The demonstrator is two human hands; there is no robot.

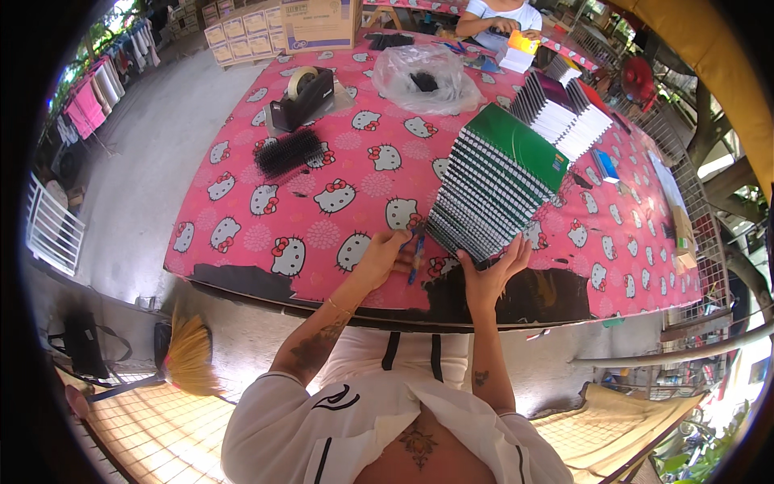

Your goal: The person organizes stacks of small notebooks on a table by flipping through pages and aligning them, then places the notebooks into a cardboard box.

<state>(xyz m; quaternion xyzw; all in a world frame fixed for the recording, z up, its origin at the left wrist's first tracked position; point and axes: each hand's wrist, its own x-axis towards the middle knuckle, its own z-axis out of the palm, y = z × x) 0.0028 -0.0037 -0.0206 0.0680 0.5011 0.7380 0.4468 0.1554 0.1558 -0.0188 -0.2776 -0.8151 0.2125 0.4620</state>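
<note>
Green notebooks: The green notebooks are lying like steps on the pink cloth; the top one is hiding most other covers.
Left hand: The left hand is curling, half closed, by their near left corner. Its fingers are partly hiding, so nobody can tell if it is gripping the thin blue thing there.
Right hand: The right hand is touching their near end, thumb and fingers spreading wide.
Black bundle: Left of them, a bristly black bundle is lying, too dark to make out.
Other person: Beyond them, another person is sitting, head cut off.
</note>
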